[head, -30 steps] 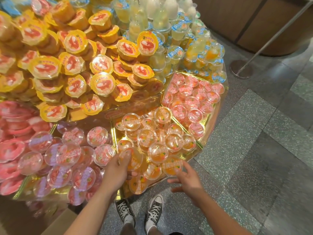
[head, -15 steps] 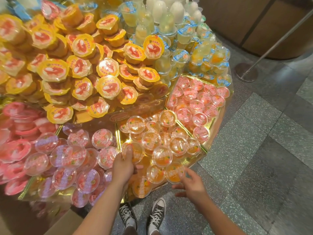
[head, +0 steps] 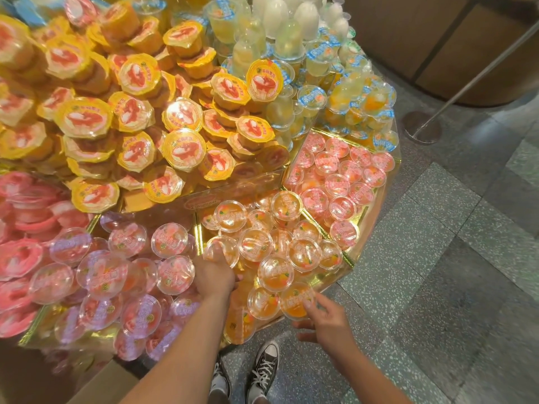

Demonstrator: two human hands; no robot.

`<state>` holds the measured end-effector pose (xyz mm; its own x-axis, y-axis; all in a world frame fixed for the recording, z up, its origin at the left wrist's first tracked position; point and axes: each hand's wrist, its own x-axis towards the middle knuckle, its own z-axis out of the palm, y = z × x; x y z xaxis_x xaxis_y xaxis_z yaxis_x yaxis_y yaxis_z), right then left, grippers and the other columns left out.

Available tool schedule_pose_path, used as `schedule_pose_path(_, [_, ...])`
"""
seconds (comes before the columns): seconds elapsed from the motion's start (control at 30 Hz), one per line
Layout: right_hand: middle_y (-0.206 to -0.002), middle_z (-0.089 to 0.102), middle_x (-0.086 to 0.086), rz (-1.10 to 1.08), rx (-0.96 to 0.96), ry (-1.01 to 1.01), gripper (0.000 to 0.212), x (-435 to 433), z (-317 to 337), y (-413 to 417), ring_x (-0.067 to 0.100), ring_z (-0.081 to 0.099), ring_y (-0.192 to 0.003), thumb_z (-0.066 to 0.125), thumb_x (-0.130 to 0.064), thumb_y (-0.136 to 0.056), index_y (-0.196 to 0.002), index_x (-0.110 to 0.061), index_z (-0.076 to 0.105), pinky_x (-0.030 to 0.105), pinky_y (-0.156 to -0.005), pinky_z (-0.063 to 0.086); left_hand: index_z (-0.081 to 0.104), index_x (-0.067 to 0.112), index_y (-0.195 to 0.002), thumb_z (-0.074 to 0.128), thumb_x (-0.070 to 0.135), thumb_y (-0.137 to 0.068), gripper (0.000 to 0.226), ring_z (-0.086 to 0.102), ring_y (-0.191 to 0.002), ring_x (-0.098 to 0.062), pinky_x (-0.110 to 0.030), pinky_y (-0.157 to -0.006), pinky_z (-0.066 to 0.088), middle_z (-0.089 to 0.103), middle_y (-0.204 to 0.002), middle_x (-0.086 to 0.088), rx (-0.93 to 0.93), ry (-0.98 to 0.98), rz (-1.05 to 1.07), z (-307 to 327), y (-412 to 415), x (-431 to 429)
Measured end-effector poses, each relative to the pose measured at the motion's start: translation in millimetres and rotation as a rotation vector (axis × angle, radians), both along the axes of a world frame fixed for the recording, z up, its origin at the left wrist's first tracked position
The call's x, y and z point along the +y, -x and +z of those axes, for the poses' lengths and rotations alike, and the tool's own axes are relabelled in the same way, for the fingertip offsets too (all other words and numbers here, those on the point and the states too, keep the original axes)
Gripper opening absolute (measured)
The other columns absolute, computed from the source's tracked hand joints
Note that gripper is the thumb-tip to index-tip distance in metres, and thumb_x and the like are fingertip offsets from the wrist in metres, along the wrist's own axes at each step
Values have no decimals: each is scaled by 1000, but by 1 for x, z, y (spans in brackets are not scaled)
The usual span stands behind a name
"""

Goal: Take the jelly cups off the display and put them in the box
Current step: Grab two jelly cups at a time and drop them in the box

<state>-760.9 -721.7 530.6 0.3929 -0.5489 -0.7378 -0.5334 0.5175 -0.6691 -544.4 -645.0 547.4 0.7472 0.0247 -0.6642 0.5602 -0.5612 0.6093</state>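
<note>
Left hand [head: 215,277] fingers curl over clear round orange jelly cup [head: 226,253] in gold display tray [head: 199,237]. Right hand [head: 328,320] fingers spread loose beside front-edge cup [head: 296,301]. Best lifted straight up, sparing stacked neighbours.

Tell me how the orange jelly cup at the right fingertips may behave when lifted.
The orange jelly cup looks rigid clear plastic, so probably stiff, and glossy, perhaps slippery. It sits at the display edge, so a push from the right hand might tip it off.
</note>
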Motion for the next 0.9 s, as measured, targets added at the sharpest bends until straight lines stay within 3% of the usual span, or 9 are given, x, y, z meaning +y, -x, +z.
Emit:
schedule_pose_path(0.27, [-97,78,6,-16,17,-8,41,-2,-2,-1,29,74,-82,61,-30,-97,-136,-18,59,34,-64,61,26,4,-151,32,64,-99,80,70,-55,-23,-39,-52,60,66,-89,-12,-23,-44,-35,-15,-6,9])
schedule_pose_path(0.37, [-96,77,7,-18,12,-1,39,-3,-5,0,32,74,-85,60,-28,-98,-136,-20,58,40,-66,62,33,3,-146,34,67,-97,81,71,-57,-23,-40,-55,60,66,-90,-10,-7,-21,-68,-16,-4,14])
schedule_pose_path(0.5, [-93,78,5,0,-14,23,36,-3,-3,1,35,73,-88,58,-28,-100,-134,-19,60,46,-70,63,19,4,-154,36,67,-96,87,73,-68,-26,-44,-64,62,66,-88,-7,45,23,-84,-12,-1,15])
schedule_pose_path(0.67, [-91,78,7,-7,-17,34,36,-3,-4,3,36,73,-86,58,-23,-99,-135,-19,59,47,-70,63,13,3,-156,40,60,-99,85,72,-64,-25,-40,-59,62,69,-98,-13,73,12,-86,-10,1,12])
schedule_pose_path(0.77, [-93,77,11,-23,-20,24,35,-3,-4,5,40,71,-88,59,-20,-99,-133,-19,61,47,-70,62,18,1,-155,38,60,-99,84,73,-67,-27,-42,-60,62,67,-89,-10,103,15,-86,-10,1,11])
schedule_pose_path(0.83, [-94,76,13,-28,-3,29,36,-3,-4,6,41,71,-89,60,-21,-98,-134,-18,61,46,-68,63,41,-4,-139,37,62,-99,78,73,-67,-29,-44,-61,63,67,-86,-9,136,26,-88,-9,0,11])
schedule_pose_path(0.9, [-93,77,13,-23,16,33,36,-3,-4,7,40,72,-87,60,-22,-98,-134,-17,61,46,-67,63,55,-2,-107,37,63,-99,68,73,-67,-30,-44,-63,62,68,-83,-11,152,55,-85,-4,2,11])
